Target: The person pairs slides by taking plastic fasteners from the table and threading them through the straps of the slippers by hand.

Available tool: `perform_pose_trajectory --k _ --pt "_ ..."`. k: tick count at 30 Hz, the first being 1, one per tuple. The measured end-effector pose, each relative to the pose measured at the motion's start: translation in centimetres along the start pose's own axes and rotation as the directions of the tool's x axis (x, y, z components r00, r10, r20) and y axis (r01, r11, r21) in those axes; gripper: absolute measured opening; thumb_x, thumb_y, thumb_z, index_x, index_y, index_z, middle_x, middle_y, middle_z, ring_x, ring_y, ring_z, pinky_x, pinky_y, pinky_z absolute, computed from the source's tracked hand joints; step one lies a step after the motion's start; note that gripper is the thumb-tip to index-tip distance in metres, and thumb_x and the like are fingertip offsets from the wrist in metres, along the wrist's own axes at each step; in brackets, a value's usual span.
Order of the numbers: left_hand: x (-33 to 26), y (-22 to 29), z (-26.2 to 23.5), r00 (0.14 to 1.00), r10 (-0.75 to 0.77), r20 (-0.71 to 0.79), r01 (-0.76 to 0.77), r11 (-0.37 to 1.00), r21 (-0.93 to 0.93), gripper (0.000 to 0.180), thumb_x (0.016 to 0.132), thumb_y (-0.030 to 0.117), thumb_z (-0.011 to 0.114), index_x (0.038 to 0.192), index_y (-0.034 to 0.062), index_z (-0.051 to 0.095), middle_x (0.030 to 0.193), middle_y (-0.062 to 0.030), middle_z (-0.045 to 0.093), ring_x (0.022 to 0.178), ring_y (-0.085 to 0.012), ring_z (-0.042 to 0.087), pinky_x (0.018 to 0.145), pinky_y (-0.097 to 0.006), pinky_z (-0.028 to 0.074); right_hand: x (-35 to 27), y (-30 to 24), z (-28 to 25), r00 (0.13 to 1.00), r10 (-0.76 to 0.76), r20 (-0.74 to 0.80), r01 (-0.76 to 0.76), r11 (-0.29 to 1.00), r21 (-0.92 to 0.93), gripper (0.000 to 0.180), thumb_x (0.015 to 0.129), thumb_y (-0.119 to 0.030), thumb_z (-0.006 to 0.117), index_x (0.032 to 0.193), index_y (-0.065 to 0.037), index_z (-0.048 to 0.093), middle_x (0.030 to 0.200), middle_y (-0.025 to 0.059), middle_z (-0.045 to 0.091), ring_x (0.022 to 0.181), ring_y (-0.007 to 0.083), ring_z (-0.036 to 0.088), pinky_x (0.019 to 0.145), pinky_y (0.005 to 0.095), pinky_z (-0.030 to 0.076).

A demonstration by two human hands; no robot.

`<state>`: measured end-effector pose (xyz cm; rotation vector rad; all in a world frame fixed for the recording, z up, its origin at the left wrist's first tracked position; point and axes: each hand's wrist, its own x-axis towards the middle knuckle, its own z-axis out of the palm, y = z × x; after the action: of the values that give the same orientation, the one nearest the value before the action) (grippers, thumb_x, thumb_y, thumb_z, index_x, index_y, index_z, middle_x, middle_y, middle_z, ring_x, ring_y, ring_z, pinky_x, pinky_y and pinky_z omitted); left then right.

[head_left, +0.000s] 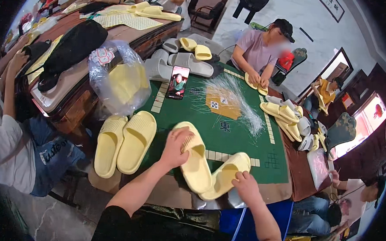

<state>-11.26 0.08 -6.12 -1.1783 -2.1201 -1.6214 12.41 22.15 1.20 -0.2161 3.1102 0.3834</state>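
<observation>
Two pale yellow slide slippers lie in front of me at the near edge of the table, their heel ends overlapping. My left hand (176, 146) wraps over the strap of the left slipper (197, 171), thumb against its side. Fingers of my right hand (246, 186) grip the edge of the right slipper (221, 179), near its strap. Another yellow pair, a slipper (110, 146) and its mate (136, 141), lies to the left of my left arm. Beyond my hands, a heap of thin clear plastic fasteners (235, 101) spreads over the green mat (180, 113).
A phone (178, 82) leans near grey slippers (190, 63) at the far left. A clear bag with yellow items (118, 79) stands beside it. Across the table a co-worker (266, 46) handles yellow slippers. More slippers (280, 112) line the right edge. Another person (18, 155) sits at left.
</observation>
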Motion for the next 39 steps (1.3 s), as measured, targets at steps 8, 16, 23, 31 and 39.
perform_pose_trajectory --k 8,16,23,31,39 --pt "-1.1 1.8 0.0 0.908 0.115 0.402 -0.133 0.991 0.017 0.054 0.067 0.013 0.066 0.121 0.0126 0.058 0.131 -0.0101 0.053 0.126 -0.0281 0.046 0.11 -0.044 0.031 3.9 1.2 1.6 0.949 -0.28 -0.147 0.289 0.957 0.041 0.015 0.073 -0.012 0.058 0.087 -0.007 0.058 0.111 0.0089 0.054 0.115 0.0346 0.049 0.096 0.0405 0.048" --pt "-1.1 0.1 0.8 0.98 -0.06 0.19 0.031 0.988 0.151 0.056 0.062 0.01 0.07 0.117 0.0094 0.059 0.118 -0.0108 0.056 0.11 -0.0331 0.051 0.099 -0.042 0.041 7.0 -0.9 -0.2 0.877 -0.087 -0.473 0.192 0.965 0.178 0.019 0.062 -0.003 0.064 0.078 -0.012 0.061 0.103 0.0016 0.063 0.113 0.0299 0.053 0.107 0.0563 0.034" --pt "-0.8 0.0 0.5 0.978 -0.018 0.207 -0.013 0.989 0.15 0.058 0.061 0.009 0.074 0.117 0.0072 0.058 0.115 -0.0137 0.058 0.112 -0.0352 0.051 0.1 -0.043 0.039 7.6 -9.7 -11.5 0.149 0.485 -0.862 0.942 0.194 0.272 0.03 0.085 -0.045 0.065 0.089 -0.015 0.064 0.106 0.0132 0.056 0.1 0.0314 0.059 0.097 0.0648 0.041" --pt "0.2 0.7 0.8 0.965 -0.024 0.261 -0.013 0.99 0.142 0.058 0.061 0.001 0.066 0.117 0.0076 0.058 0.115 -0.0132 0.058 0.108 -0.0362 0.051 0.097 -0.043 0.041 6.3 -10.3 -18.5 -0.214 0.23 -0.949 0.836 -0.46 -0.3 0.018 0.087 0.006 0.053 0.077 -0.006 0.045 0.062 0.0047 0.049 0.05 0.0157 0.044 0.082 0.0459 0.057" --pt "0.0 0.3 1.0 0.969 0.016 0.248 -0.055 0.987 0.15 0.055 0.064 0.0 0.066 0.117 0.0073 0.058 0.113 -0.0132 0.059 0.107 -0.0355 0.052 0.097 -0.043 0.042 5.3 -13.2 -19.8 0.268 0.519 -0.812 0.763 -0.629 -0.15 0.039 0.088 0.008 0.045 0.057 -0.012 0.032 0.052 -0.0011 0.024 0.043 0.0141 0.029 0.075 0.0407 0.059"
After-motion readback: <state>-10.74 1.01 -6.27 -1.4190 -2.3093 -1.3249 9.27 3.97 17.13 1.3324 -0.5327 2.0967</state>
